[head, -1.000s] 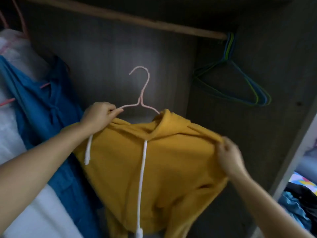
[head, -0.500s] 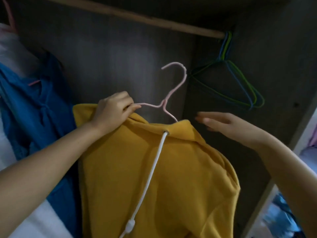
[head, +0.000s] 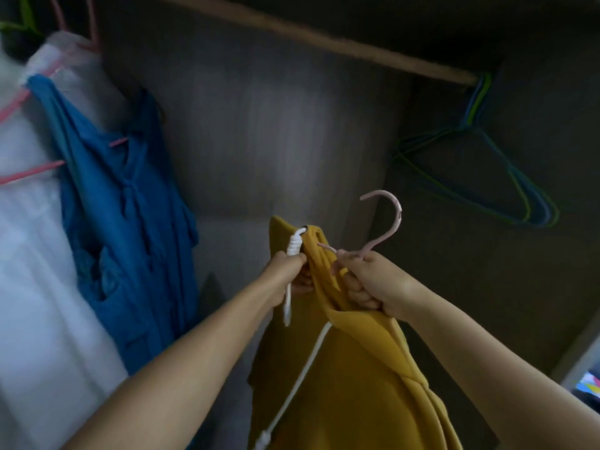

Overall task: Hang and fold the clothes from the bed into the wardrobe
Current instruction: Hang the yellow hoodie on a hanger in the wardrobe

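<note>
A mustard-yellow hoodie (head: 350,378) with white drawstrings hangs on a pale pink hanger (head: 386,228), turned edge-on inside the wardrobe. My left hand (head: 289,271) grips the hoodie's neck and a bunched white drawstring. My right hand (head: 370,284) holds the pink hanger at its neck together with the yellow fabric. The hanger's hook points up, well below the wooden rail (head: 324,40).
A blue garment (head: 123,222) and a white plastic-covered garment (head: 39,287) hang at the left on pink hangers. Several empty blue and green hangers (head: 480,164) hang at the rail's right end. The wardrobe's back panel (head: 259,125) lies between them.
The hoodie has turned from front-on to edge-on. My right hand, open half a second ago, now grips the hanger and fabric. My left hand shifted to the neck and drawstring.
</note>
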A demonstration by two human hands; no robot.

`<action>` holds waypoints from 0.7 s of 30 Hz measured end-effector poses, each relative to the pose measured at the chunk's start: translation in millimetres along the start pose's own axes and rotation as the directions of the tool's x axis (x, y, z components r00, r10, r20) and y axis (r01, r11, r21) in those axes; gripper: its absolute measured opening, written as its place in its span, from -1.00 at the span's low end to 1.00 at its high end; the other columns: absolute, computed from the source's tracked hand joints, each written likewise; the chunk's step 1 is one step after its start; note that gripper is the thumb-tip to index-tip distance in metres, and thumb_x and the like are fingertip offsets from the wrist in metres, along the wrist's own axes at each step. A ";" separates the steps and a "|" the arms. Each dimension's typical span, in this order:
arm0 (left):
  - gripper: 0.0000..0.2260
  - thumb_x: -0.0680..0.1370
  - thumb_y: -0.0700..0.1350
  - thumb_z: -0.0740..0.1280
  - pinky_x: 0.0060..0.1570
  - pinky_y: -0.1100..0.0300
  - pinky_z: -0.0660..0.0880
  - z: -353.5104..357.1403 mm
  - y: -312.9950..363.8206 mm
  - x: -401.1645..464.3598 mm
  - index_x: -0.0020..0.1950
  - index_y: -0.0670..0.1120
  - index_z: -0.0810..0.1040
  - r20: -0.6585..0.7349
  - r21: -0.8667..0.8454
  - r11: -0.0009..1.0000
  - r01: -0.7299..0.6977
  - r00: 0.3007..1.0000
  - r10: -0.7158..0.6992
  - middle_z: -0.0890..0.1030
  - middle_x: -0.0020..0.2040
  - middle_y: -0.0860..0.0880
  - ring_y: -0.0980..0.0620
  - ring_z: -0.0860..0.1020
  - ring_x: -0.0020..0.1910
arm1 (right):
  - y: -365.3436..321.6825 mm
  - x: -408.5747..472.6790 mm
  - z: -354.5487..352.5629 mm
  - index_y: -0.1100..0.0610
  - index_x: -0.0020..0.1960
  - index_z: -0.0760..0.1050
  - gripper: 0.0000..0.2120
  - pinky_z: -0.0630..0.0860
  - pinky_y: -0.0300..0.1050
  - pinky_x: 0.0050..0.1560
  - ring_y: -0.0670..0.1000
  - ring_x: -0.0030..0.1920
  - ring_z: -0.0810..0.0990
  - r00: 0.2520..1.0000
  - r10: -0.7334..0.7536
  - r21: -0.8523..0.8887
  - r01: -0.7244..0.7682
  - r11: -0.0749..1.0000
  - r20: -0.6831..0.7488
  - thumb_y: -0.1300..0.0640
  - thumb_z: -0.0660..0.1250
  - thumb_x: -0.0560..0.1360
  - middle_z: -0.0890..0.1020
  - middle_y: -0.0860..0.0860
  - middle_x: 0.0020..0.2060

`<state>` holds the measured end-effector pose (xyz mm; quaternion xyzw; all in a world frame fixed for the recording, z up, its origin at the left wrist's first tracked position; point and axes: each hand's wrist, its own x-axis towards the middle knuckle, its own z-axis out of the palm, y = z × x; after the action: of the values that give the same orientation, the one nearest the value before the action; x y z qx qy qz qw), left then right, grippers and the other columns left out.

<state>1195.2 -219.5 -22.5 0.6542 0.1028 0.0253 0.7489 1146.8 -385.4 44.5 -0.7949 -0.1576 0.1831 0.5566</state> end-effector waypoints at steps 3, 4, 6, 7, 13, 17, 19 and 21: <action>-0.82 0.53 -0.02 0.33 -0.19 0.05 0.60 -2.6 -8.1 2.4 0.01 -0.09 0.62 0.137 -0.098 0.993 -0.063 0.988 0.076 0.70 -0.16 -0.08 -0.02 0.67 -0.16 | 1.3 -2.9 -4.9 0.16 -0.08 0.46 -0.72 0.20 -0.28 -0.56 -0.07 -0.54 0.23 0.999 0.021 -0.095 -0.024 0.995 -0.035 0.05 0.08 0.66 0.31 0.00 -0.49; -0.77 0.51 0.02 0.35 -0.17 0.04 0.60 -0.6 -7.6 1.4 0.06 -0.08 0.62 0.178 -0.101 0.992 -0.078 0.979 0.095 0.70 -0.12 -0.07 -0.02 0.67 -0.11 | 2.3 -2.1 -8.6 0.15 -0.10 0.47 -0.73 0.21 -0.27 -0.55 -0.07 -0.54 0.24 0.999 0.029 -0.127 -0.034 0.991 -0.037 0.07 0.08 0.66 0.32 0.00 -0.49; -0.73 0.54 -0.03 0.33 -0.29 0.10 0.59 9.1 -3.2 2.4 0.15 -0.16 0.56 0.147 -0.091 0.993 -0.073 0.985 0.086 0.66 -0.13 -0.10 -0.04 0.65 -0.16 | 4.5 -0.3 -14.1 0.14 -0.12 0.48 -0.72 0.24 -0.24 -0.51 -0.06 -0.53 0.27 0.998 0.060 -0.214 -0.065 0.975 -0.029 0.07 0.10 0.66 0.36 -0.01 -0.50; -0.78 0.56 -0.10 0.31 -0.40 0.15 0.56 14.1 -1.4 2.3 0.14 -0.18 0.53 0.089 -0.087 0.995 -0.057 0.994 0.064 0.62 -0.19 -0.10 -0.01 0.62 -0.25 | 6.9 0.3 -15.0 0.12 -0.13 0.49 -0.72 0.28 -0.24 -0.49 -0.06 -0.53 0.31 0.996 0.086 -0.253 -0.091 0.963 -0.030 0.06 0.11 0.65 0.39 -0.02 -0.51; -0.91 0.54 -0.23 0.24 -0.48 0.18 0.52 9.7 -11.2 -4.8 -0.12 -0.12 0.52 -0.163 -0.034 0.989 -0.146 0.977 0.139 0.48 -0.44 -0.06 0.10 0.45 -0.58 | 55.6 -11.9 -31.8 0.04 0.00 0.57 -0.76 0.48 -0.24 -0.21 -0.07 -0.10 0.64 0.933 0.315 -0.354 -0.357 0.864 -0.172 0.06 0.13 0.64 0.67 -0.03 -0.14; -0.96 0.54 -0.17 0.27 -0.47 0.21 0.45 25.4 -45.3 -34.9 -0.02 -0.08 0.48 -0.014 0.206 0.942 -0.264 0.962 0.273 0.53 -0.27 -0.07 0.02 0.51 -0.40 | 34.4 -2.4 -62.5 0.12 -0.28 0.40 -0.67 0.18 -0.31 -0.65 -0.12 -0.61 0.28 0.939 0.246 0.097 -0.229 0.969 -0.242 0.09 0.12 0.64 0.35 -0.04 -0.57; -0.87 0.57 -0.08 0.28 -0.20 0.27 0.50 42.4 -59.6 -44.3 0.11 0.03 0.43 0.239 0.295 0.923 -0.245 0.955 0.177 0.56 -0.03 0.02 0.05 0.58 -0.08 | 7.2 7.7 -68.1 0.12 -0.29 0.35 -0.67 0.08 -0.34 -0.68 -0.15 -0.63 0.17 0.960 0.223 0.330 -0.158 0.931 -0.167 0.12 0.10 0.64 0.24 -0.06 -0.56; -0.55 0.60 0.02 0.25 0.25 0.21 0.36 47.8 -54.6 -39.9 0.44 -0.05 0.26 0.294 0.393 0.892 -0.226 0.949 0.110 0.40 0.37 0.02 -0.02 0.38 0.36 | -7.7 18.3 -62.1 0.14 -0.27 0.37 -0.67 0.06 -0.35 -0.65 -0.16 -0.61 0.16 0.963 0.253 0.378 -0.202 0.903 -0.089 0.12 0.09 0.65 0.22 -0.07 -0.54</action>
<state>1159.8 -280.8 -65.6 0.8043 -0.0524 -0.0197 0.5916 1191.6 -425.9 69.1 -0.7008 0.0115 0.2183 0.6791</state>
